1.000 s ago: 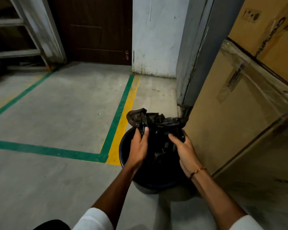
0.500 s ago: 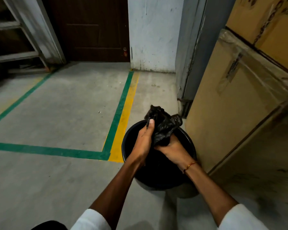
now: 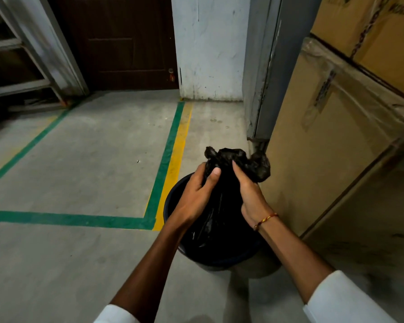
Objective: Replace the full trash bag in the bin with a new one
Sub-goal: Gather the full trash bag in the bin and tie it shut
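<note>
One black trash bag [image 3: 222, 206] sits inside one dark round bin [image 3: 170, 201] on the concrete floor [image 3: 79, 171], just beside two stacked cardboard boxes [image 3: 324, 148]. Two hands work above the bin. The left hand [image 3: 196, 197] grips the gathered bag neck from the left, fingers curled, thumb on top. The right hand [image 3: 250, 194] grips the neck from the right, fingers wrapped round the bunched plastic, wrist bearing one thread bracelet [image 3: 266, 220]

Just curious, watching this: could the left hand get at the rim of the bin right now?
Probably not at once. The left hand grips the gathered neck of the black trash bag, as does the right hand. The bin rim's left side lies bare just beneath, so letting go would free it.
</note>
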